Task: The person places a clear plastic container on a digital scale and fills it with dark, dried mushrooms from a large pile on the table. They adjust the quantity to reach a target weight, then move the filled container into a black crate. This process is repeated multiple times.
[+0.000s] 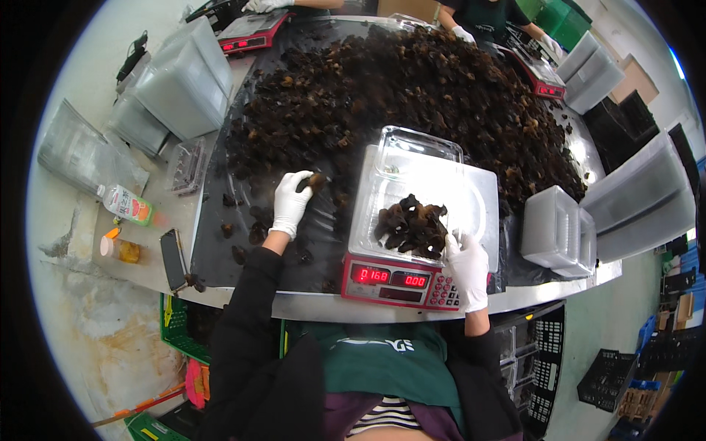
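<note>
My left hand (292,201), in a white glove, holds a piece of dark brown wood-ear mushroom (317,181) between thumb and fingers, left of the scale. My right hand (468,270), gloved too, is at the right front edge of a clear plastic clamshell box (368,234); its exact grip cannot be told. The box lies with its lid up on the plate of a red digital scale (361,286) with lit red digits. Several dark mushroom pieces (413,226) lie in the box. Beyond the scale spreads a large heap of the same mushrooms (397,82).
Stacks of clear plastic boxes stand left (182,82) and right (557,231). On the left edge are a drink bottle (128,205), a small jar (121,249) and a phone (174,259). Two co-workers with gloved hands and red scales (253,41) are across the table.
</note>
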{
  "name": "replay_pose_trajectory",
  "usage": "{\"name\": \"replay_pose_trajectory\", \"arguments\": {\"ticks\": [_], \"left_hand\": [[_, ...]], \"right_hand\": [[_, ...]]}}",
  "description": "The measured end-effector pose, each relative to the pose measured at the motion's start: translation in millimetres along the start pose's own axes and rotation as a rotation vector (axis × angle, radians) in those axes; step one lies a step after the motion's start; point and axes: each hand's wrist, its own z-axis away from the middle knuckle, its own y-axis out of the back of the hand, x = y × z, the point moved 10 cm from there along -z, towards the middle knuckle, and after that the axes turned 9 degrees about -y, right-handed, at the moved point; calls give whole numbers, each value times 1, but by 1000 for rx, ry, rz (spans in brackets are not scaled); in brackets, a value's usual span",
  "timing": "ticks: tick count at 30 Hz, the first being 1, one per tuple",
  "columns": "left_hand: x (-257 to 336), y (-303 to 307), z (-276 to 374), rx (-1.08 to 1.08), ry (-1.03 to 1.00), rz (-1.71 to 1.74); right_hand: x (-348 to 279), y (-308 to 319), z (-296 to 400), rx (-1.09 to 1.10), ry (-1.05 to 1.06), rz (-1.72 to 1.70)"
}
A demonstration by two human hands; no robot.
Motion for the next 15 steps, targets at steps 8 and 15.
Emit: {"name": "replay_pose_trajectory", "arguments": {"ticks": [8,15], "left_hand": [[238,1,-35,-162,-485,84],[251,-38,-12,-465,-464,62]], "right_hand": [[0,-3,1,9,49,15],[-8,-2,8,-67,94,-55]]}}
